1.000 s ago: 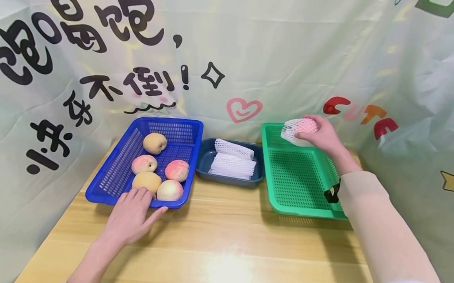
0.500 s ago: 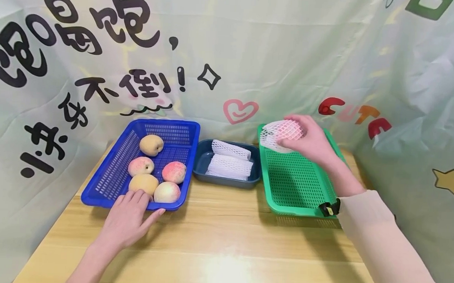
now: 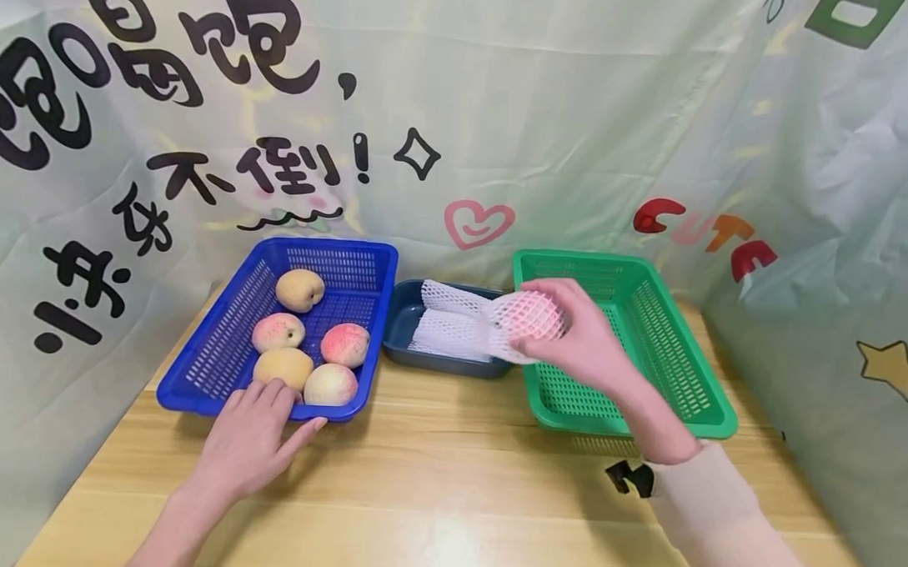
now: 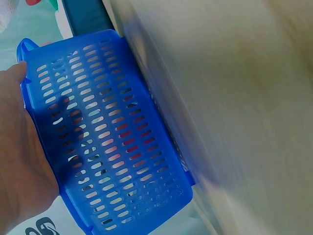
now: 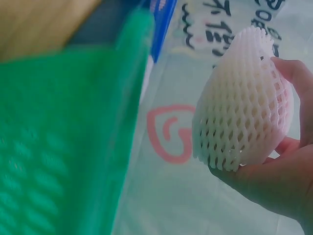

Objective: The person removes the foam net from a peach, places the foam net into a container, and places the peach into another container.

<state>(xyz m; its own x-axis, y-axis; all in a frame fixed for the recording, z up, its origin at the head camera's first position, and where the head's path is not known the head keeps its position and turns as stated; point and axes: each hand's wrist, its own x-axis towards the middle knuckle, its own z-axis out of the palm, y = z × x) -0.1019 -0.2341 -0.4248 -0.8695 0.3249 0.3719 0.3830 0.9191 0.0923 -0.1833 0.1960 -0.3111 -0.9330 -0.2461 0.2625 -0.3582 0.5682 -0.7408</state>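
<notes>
My right hand grips a pink peach wrapped in a white foam net sleeve. It holds the wrapped peach over the gap between the green basket and the dark tray. In the right wrist view the foam net covers the fruit, and thumb and fingers pinch its closed side. My left hand holds the near rim of the blue basket, its fingers bent over the rim beside a yellow peach. In the left wrist view the thumb lies on the basket's rim; the other fingers are hidden.
Several peaches, such as a pink one, lie in the blue basket. A dark tray with white foam nets stands between it and the green basket. A printed cloth hangs behind the wooden table.
My right hand has carried the wrapped peach leftward and down, from over the green basket's back to its left rim beside the tray. My left hand has stayed at the blue basket's rim.
</notes>
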